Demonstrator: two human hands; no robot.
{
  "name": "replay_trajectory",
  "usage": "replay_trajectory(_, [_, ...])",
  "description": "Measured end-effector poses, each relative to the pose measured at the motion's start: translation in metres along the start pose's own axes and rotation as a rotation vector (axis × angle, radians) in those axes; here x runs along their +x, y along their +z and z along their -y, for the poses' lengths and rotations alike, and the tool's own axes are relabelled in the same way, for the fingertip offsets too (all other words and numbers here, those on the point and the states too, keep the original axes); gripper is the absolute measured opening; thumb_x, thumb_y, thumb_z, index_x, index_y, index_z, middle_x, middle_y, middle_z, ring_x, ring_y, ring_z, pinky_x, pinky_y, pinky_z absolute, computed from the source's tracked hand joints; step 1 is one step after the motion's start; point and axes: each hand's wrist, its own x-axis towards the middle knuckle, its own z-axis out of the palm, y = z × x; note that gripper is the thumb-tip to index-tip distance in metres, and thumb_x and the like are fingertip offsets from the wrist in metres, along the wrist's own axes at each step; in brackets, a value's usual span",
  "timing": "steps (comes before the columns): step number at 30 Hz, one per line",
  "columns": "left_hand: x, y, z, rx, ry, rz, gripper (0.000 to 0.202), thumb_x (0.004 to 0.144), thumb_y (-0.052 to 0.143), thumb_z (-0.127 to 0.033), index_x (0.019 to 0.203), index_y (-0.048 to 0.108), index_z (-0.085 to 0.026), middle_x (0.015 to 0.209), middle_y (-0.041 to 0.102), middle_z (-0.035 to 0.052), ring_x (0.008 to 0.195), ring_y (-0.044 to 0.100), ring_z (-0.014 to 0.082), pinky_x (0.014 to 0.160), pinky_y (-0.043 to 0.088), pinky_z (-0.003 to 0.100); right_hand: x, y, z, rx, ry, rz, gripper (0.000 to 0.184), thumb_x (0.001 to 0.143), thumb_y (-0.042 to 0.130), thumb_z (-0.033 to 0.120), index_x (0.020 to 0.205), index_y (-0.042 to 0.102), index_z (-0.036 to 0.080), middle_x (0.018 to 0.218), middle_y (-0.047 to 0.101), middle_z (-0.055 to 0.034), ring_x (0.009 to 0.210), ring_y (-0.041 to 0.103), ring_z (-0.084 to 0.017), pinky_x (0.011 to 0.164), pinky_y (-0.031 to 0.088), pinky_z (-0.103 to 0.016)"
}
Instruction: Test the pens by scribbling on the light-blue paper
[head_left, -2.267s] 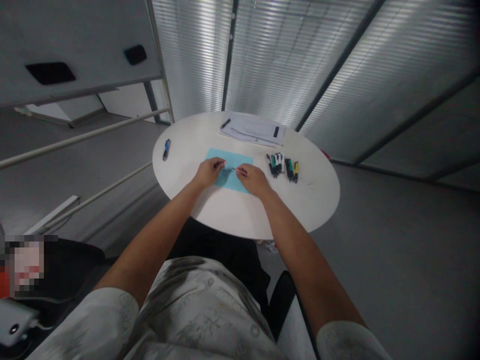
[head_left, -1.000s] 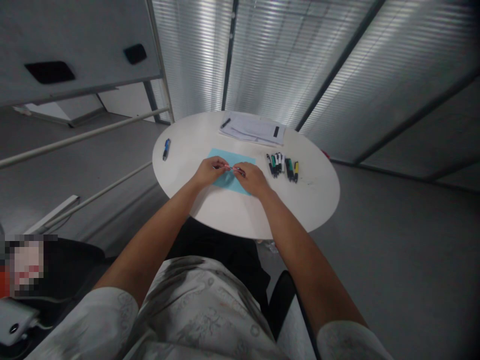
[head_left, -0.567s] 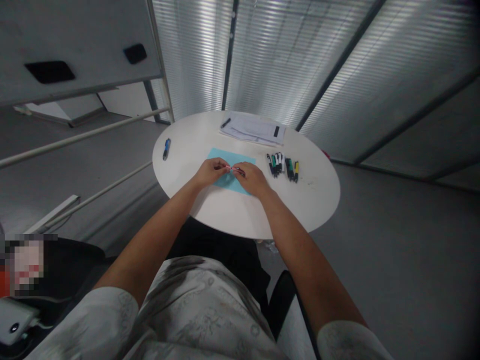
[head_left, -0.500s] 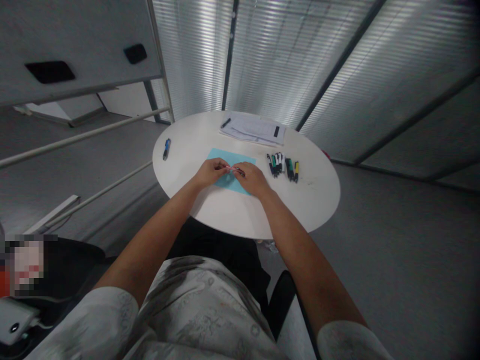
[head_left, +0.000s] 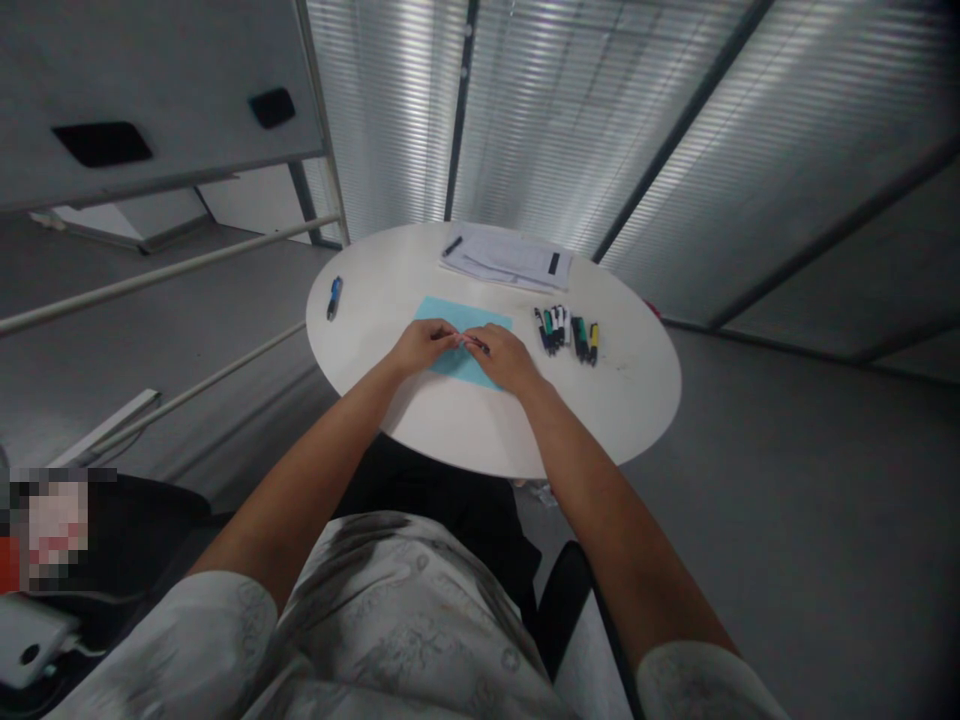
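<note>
My left hand [head_left: 421, 346] and my right hand [head_left: 504, 359] rest close together on a light blue sheet of paper [head_left: 469, 314] lying on a round white table [head_left: 465, 425]. Both hands are pinched shut on a thin dark pen [head_left: 469, 343] with a pinkish part, one at each end. Their fingertips almost touch over the sheet. Whether the pen's cap is fully on cannot be told at this size.
A row of several markers [head_left: 565, 331] lies right of the sheet. A blue pen [head_left: 333, 297] sits near the table's left edge. A stack of white papers [head_left: 507, 259] with a black pen [head_left: 451, 246] beside it lies at the far edge. A whiteboard stand is on the left.
My hands, apart with a piece in each 2.3 s ago, have come together so the two pen pieces meet. The blue sheet shifted slightly. Little has moved in the last second.
</note>
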Motion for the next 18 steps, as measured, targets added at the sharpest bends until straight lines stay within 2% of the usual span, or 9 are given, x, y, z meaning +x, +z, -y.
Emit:
replay_trajectory(12, [0.0004, 0.0004, 0.0038, -0.075, 0.025, -0.007, 0.033, 0.080, 0.064, -0.044, 0.088, 0.074, -0.014, 0.079, 0.071, 0.0055, 0.069, 0.060, 0.0138, 0.066, 0.046, 0.027, -0.0015, 0.0033, -0.0005, 0.051, 0.033, 0.028, 0.042, 0.100, 0.036, 0.047, 0.118, 0.066, 0.025, 0.103, 0.067, -0.0071, 0.098, 0.057, -0.021, 0.089, 0.043, -0.033])
replay_trajectory(18, [0.0011, 0.0008, 0.0067, -0.071, 0.023, -0.019, 0.029, 0.079, 0.064, -0.040, 0.089, 0.074, -0.015, 0.084, 0.073, 0.0065, 0.074, 0.063, 0.0156, 0.069, 0.049, 0.028, -0.0012, 0.0033, 0.0002, 0.055, 0.040, 0.059, 0.045, 0.102, 0.031, 0.047, 0.122, 0.064, 0.025, 0.103, 0.066, -0.0075, 0.099, 0.059, -0.021, 0.088, 0.045, -0.033])
